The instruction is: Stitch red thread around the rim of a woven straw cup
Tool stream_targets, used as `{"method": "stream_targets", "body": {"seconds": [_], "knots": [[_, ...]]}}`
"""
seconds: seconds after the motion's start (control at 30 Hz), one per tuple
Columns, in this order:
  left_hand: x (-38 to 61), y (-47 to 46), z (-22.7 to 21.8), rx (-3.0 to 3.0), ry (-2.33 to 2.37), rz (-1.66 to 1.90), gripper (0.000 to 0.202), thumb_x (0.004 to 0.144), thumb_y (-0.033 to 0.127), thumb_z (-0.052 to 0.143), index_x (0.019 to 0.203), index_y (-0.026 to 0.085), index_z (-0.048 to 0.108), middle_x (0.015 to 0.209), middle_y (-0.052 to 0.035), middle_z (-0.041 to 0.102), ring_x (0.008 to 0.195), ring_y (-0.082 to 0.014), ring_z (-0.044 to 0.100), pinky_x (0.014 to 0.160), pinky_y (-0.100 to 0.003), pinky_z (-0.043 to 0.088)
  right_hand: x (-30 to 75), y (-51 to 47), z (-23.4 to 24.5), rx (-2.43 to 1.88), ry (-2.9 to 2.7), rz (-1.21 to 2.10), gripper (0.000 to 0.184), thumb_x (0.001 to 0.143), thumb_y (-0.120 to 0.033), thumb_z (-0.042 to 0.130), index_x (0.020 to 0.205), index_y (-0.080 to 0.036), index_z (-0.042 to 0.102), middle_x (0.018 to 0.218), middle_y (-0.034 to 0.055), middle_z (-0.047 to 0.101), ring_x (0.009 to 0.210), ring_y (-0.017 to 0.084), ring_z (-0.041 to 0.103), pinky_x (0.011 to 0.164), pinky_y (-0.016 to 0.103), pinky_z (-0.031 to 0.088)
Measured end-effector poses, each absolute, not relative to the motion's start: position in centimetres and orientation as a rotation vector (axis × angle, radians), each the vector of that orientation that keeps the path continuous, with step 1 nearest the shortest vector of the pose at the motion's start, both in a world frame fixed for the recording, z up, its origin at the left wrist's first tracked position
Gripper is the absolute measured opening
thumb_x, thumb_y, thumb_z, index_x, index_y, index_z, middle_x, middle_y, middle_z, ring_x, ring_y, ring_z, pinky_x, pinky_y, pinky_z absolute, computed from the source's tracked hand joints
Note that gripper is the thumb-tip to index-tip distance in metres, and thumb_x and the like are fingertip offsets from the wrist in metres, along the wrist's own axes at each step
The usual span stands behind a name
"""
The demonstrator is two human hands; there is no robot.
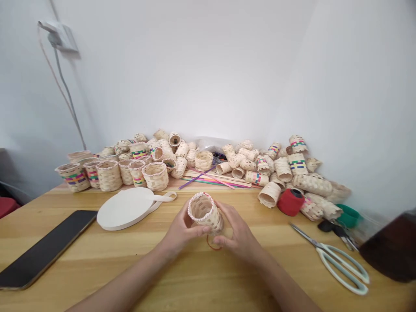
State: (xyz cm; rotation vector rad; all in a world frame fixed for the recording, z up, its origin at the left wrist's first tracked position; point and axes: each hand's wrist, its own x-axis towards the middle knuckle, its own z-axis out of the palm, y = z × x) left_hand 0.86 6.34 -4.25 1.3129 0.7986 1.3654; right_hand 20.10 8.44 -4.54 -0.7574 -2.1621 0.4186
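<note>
Cradling a small woven basket (205,213) just above the table (107,273), the left hand (180,230) and right hand (238,232) curl around its sides, fingers loosely spread. Its thin strips look light and springy; the sides seem safer to grip than the pink-edged rim. A red thread (212,245) loops beneath the basket.

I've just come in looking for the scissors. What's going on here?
A person is holding a small woven basket between their left hand and right hand, with a red thread hanging beneath it. Behind them on the wooden table, a heap of similar baskets sits, many with colored bands. A red spool lies at the heap's front edge, a white strip coil lies left of the hands, and the scissors are on the right.
</note>
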Motion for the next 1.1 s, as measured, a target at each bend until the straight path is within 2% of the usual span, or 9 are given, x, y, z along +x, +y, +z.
{"method": "stream_targets", "body": {"seconds": [0.07,0.17,0.33,0.5,0.7,0.83,0.97,1.03,1.1], "knots": [[1.0,6.2,-4.2,1.393,0.829,1.386,0.072,0.063,0.030,0.081,0.126,0.018,0.049,0.129,-0.0124,0.056,0.121,-0.0291,0.050,0.103,-0.039,0.039,19.9,8.4,-4.9,-0.797,-2.190,0.402,0.074,0.079,-0.047,0.065,0.141,-0.023,0.032,0.137,0.0114,0.049,0.123,0.028,0.046,0.102,0.044,0.040],[1.0,5.9,-4.4,1.507,0.894,1.375,0.079,0.064,0.033,0.081,0.132,0.018,0.044,0.134,-0.0131,0.051,0.125,-0.0294,0.045,0.107,-0.040,0.034,19.6,8.3,-4.9,-0.836,-2.170,0.355,0.064,0.083,-0.036,0.064,0.138,-0.025,0.035,0.133,0.0103,0.052,0.121,0.027,0.049,0.100,0.043,0.042],[0.5,5.4,-4.0,1.603,0.962,1.433,0.097,0.063,0.037,0.081,0.143,0.021,0.029,0.142,-0.0130,0.041,0.131,-0.0306,0.037,0.110,-0.041,0.029,19.7,8.2,-4.7,-0.841,-2.136,0.261,0.058,0.083,-0.034,0.064,0.134,-0.026,0.038,0.129,0.0113,0.054,0.118,0.029,0.052,0.097,0.046,0.045],[0.2,5.3,-3.2,1.733,0.974,1.420,0.079,0.064,0.035,0.079,0.133,0.022,0.043,0.136,-0.0124,0.047,0.127,-0.0309,0.041,0.109,-0.042,0.031,19.8,8.2,-4.9,-0.822,-2.148,0.236,0.059,0.083,-0.032,0.063,0.135,-0.027,0.035,0.128,0.0117,0.053,0.117,0.029,0.051,0.097,0.047,0.045],[0.3,5.0,-2.4,1.798,1.005,1.359,0.065,0.063,0.031,0.079,0.119,0.020,0.048,0.119,-0.0097,0.056,0.111,-0.0276,0.053,0.097,-0.035,0.041,19.8,8.2,-5.0,-0.815,-2.174,0.327,0.056,0.081,-0.030,0.065,0.131,-0.027,0.039,0.126,0.0093,0.055,0.115,0.027,0.053,0.096,0.042,0.046],[0.2,5.1,-2.4,1.762,0.974,1.358,0.071,0.060,0.029,0.082,0.122,0.022,0.048,0.123,-0.0096,0.055,0.115,-0.0284,0.051,0.100,-0.036,0.038,19.6,7.9,-4.7,-0.848,-2.154,0.376,0.057,0.080,-0.031,0.066,0.131,-0.024,0.041,0.127,0.0100,0.055,0.117,0.027,0.052,0.097,0.041,0.046],[0.5,5.5,-3.2,1.602,0.877,1.416,0.090,0.059,0.031,0.083,0.136,0.025,0.036,0.138,-0.0094,0.046,0.126,-0.0290,0.042,0.106,-0.037,0.032,19.4,7.8,-4.8,-0.898,-2.089,0.421,0.059,0.079,-0.037,0.066,0.130,-0.021,0.042,0.126,0.0118,0.056,0.114,0.028,0.055,0.095,0.041,0.047],[0.9,5.6,-3.5,1.552,0.845,1.397,0.087,0.059,0.030,0.084,0.134,0.023,0.040,0.135,-0.0095,0.050,0.124,-0.0284,0.045,0.105,-0.037,0.033,19.7,7.8,-5.0,-0.947,-2.066,0.438,0.059,0.078,-0.039,0.066,0.129,-0.020,0.043,0.124,0.0124,0.059,0.111,0.029,0.058,0.093,0.042,0.049],[1.2,5.7,-3.6,1.519,0.834,1.362,0.073,0.061,0.029,0.082,0.125,0.019,0.050,0.124,-0.0103,0.059,0.116,-0.0281,0.052,0.101,-0.038,0.038,20.1,8.0,-5.3,-0.972,-2.078,0.408,0.058,0.077,-0.040,0.066,0.128,-0.021,0.044,0.122,0.0125,0.061,0.109,0.030,0.060,0.091,0.044,0.051]]}}
